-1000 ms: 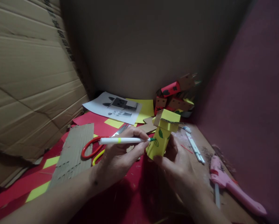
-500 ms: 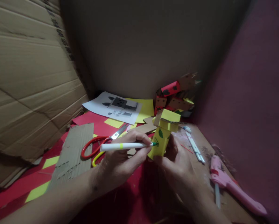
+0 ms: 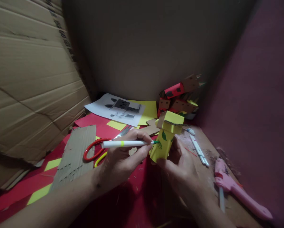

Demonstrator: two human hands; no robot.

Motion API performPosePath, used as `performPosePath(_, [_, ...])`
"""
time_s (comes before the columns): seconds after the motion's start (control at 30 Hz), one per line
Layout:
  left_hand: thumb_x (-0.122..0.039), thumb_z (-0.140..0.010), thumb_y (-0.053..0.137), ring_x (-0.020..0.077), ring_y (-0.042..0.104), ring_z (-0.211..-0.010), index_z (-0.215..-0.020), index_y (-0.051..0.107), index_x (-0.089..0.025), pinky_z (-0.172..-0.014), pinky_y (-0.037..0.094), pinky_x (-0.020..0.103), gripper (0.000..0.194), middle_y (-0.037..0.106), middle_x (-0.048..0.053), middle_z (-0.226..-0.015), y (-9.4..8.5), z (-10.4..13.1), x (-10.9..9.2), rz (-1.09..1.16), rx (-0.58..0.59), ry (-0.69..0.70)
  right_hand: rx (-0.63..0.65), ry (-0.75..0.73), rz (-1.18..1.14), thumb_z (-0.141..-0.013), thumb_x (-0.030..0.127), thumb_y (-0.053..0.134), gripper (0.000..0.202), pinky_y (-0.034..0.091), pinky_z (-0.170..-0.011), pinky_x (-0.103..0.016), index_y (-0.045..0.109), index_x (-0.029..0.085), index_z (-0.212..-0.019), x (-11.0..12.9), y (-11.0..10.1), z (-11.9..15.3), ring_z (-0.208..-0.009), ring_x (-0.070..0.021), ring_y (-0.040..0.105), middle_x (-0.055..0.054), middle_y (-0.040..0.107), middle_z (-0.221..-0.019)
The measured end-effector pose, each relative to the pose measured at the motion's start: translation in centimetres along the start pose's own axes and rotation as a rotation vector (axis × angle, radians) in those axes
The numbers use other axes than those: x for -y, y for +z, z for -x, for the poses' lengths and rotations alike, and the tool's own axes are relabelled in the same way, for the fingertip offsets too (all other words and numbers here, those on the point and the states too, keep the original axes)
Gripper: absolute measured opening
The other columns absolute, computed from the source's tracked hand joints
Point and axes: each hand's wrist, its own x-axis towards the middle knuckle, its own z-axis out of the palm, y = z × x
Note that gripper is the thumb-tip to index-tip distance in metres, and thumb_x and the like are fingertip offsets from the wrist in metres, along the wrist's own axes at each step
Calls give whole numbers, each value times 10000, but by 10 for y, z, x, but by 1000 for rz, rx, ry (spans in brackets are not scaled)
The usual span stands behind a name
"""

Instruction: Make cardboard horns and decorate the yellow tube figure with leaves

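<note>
My left hand [image 3: 126, 158] pinches a white marker [image 3: 125, 144] that lies level, its green tip at the yellow paper figure [image 3: 164, 139]. The figure has a boxy yellow head above a tube-like body. One filled green leaf and a leaf outline below it show on its front, with part of another mark at the right side. Fingers and thumb of my right hand [image 3: 179, 164] grip the body low down and from behind, holding it upright. Red-and-yellow-handled scissors [image 3: 88, 153] lie beyond my left hand, partly hidden by it.
A cardboard strip [image 3: 74, 155] and a printed sheet [image 3: 118, 107] lie on red and yellow paper. Several red and brown figures [image 3: 175, 91] are piled at the back. Glue sticks [image 3: 198, 150] and a pink glue gun [image 3: 239, 193] lie right. A cardboard panel [image 3: 32, 79] rises left.
The marker tip has shifted slightly up and left on the figure's body, uncovering the leaf outline. My right hand and the figure have hardly moved.
</note>
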Motion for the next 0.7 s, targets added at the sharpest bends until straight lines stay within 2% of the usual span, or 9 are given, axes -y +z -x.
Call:
performPosePath(0.17, [-159, -892, 574, 84, 560, -599, -903, 608, -224, -540, 464, 208, 75, 588, -49, -695, -1, -2, 1, 0, -8, -22, 2, 16, 26, -651, 162, 711, 469, 495, -855, -410, 543, 228, -1083, 3, 1, -2, -954, -244, 581, -52, 603, -1018])
performPosePath(0.43, [-180, -890, 568, 95, 561, -601, -877, 611, -212, -538, 472, 220, 55, 591, -31, -715, -2, -1, 1, 13, -22, -49, 21, 4, -74, -634, 152, 736, 450, 489, -837, -403, 553, 242, -1036, -5, -1, -1, -942, -241, 575, -42, 591, -1001])
performPosePath(0.7, [-185, -889, 568, 97, 560, -608, -889, 612, -212, -542, 471, 218, 52, 590, -31, -721, -3, -1, 0, -1, -12, -61, 24, 3, 32, -647, 134, 707, 431, 501, -815, -379, 552, 239, -1034, 3, -1, -1, -929, -233, 594, -43, 611, -1007])
